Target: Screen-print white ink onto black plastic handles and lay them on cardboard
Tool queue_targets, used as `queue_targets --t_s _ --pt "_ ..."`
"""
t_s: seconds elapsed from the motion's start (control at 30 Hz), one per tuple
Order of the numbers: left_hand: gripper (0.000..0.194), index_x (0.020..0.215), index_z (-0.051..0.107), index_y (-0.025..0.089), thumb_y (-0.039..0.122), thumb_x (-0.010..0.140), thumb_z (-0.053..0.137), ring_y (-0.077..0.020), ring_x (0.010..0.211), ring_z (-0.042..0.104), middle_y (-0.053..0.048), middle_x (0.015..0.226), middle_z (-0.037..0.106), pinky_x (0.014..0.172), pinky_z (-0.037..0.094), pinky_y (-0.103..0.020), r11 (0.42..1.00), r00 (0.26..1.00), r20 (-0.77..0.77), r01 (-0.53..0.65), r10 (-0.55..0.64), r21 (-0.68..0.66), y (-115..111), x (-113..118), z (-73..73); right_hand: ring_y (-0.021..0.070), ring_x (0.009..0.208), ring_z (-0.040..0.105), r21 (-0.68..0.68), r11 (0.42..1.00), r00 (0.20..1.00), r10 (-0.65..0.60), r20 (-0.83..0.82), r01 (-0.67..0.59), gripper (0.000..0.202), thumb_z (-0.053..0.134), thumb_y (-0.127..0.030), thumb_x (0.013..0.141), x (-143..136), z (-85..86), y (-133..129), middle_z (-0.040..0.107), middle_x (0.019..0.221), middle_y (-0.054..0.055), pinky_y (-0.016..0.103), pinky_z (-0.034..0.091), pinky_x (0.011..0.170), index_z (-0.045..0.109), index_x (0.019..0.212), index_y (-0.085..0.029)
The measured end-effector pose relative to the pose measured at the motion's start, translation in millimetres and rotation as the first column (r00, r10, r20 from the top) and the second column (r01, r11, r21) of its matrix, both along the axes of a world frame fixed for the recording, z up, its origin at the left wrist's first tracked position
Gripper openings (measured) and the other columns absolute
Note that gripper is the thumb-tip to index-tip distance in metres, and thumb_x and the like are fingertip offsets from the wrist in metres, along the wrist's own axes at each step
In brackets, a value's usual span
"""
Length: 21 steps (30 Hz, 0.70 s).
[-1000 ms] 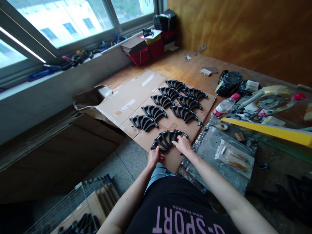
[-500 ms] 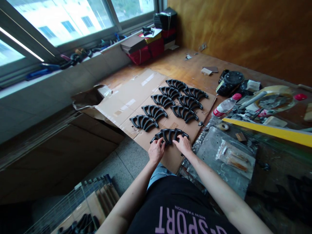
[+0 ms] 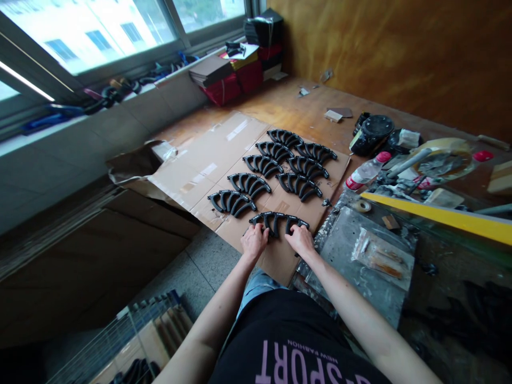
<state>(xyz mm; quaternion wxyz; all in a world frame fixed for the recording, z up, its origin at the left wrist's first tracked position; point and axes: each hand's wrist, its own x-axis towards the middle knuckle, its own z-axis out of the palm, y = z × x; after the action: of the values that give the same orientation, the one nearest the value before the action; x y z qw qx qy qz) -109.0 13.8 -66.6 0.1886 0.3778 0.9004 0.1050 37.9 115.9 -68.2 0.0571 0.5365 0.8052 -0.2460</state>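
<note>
Directly in front of me a row of black curved handle-like pieces (image 3: 274, 224) lies side by side on a flattened cardboard sheet (image 3: 256, 198). My left hand (image 3: 255, 241) is closed at the row's left end, fingers bent on the lower part of a piece. At the right end my right hand (image 3: 301, 240) pinches the lower part of another piece; fingers cover portions of both. Beyond the hands, more of these pieces form several fan-shaped groups, including a near-left group (image 3: 232, 202) and a near-right group (image 3: 299, 185).
To the right a grey board (image 3: 360, 248) carries a clear plastic bag (image 3: 380, 256). A yellow strip (image 3: 440, 216), a bottle with a pink cap (image 3: 366, 172) and a tape roll (image 3: 363, 206) are nearby. Stacked red-sided blocks (image 3: 224, 88) stand by the window. A wire rack (image 3: 120, 333) is low left.
The view has shifted slightly. The front row's pieces sit a little differently, with a wider gap near the middle. Both hands remain at the row's ends.
</note>
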Motion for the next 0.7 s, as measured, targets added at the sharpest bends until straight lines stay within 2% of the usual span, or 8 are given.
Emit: queue_targets --t_s 0.2,0.3,0.43,0.6,0.7 --pt "0.039 0.113 0.064 0.023 0.051 0.088 0.052 -0.0217 0.100 0.062 -0.009 0.109 0.065 0.083 0.046 -0.032 0.999 0.999 0.003 0.038 -0.038 -0.031 7.5 1.2 0.5 0.0209 0.089 0.065 -0.022 0.999 0.999 -0.028 -0.018 0.028 0.030 0.062 -0.040 0.079 -1.5 -2.7 0.3 0.066 0.102 0.011 0.029 0.047 0.083 0.070 0.102 -0.022" --pt "0.039 0.113 0.064 0.022 0.049 0.088 0.053 -0.0215 0.099 0.063 -0.009 0.108 0.065 0.082 0.046 -0.031 0.998 0.998 -0.004 0.056 -0.056 -0.003 15.9 4.7 1.1 0.0205 0.088 0.064 -0.023 0.998 0.997 -0.064 -0.032 0.063 0.027 0.063 -0.038 0.078 -0.4 -2.8 3.5 0.066 0.097 0.009 0.029 0.046 0.082 0.069 0.098 -0.022" --pt "0.037 0.113 0.064 0.021 0.046 0.088 0.053 -0.0218 0.101 0.063 -0.009 0.109 0.065 0.084 0.046 -0.031 0.993 0.994 -0.023 0.105 -0.104 0.049 41.4 3.5 -0.2 0.0201 0.088 0.063 -0.011 0.993 0.989 -0.119 -0.084 0.118 0.021 0.064 -0.035 0.079 0.1 -2.8 18.0 0.065 0.093 0.008 0.029 0.046 0.083 0.068 0.095 -0.022" --pt "0.038 0.115 0.063 0.020 0.045 0.089 0.052 -0.0228 0.106 0.061 -0.011 0.113 0.065 0.089 0.045 -0.032 0.981 0.984 -0.038 0.178 -0.176 0.083 83.3 -8.9 -0.3 0.0194 0.094 0.062 -0.010 0.982 0.965 -0.185 -0.187 0.187 0.024 0.066 -0.032 0.080 -2.0 -4.6 42.6 0.063 0.097 0.008 0.029 0.045 0.087 0.066 0.101 -0.020" --pt "0.042 0.123 0.059 0.016 0.041 0.090 0.050 -0.0255 0.104 0.062 -0.015 0.113 0.065 0.086 0.046 -0.035 0.965 0.970 -0.041 0.244 -0.241 0.099 89.9 -12.4 3.7 0.0195 0.099 0.061 -0.032 0.980 0.948 -0.198 -0.250 0.197 0.033 0.067 -0.028 0.080 1.7 -2.9 44.6 0.062 0.104 0.009 0.029 0.045 0.091 0.064 0.111 -0.019"
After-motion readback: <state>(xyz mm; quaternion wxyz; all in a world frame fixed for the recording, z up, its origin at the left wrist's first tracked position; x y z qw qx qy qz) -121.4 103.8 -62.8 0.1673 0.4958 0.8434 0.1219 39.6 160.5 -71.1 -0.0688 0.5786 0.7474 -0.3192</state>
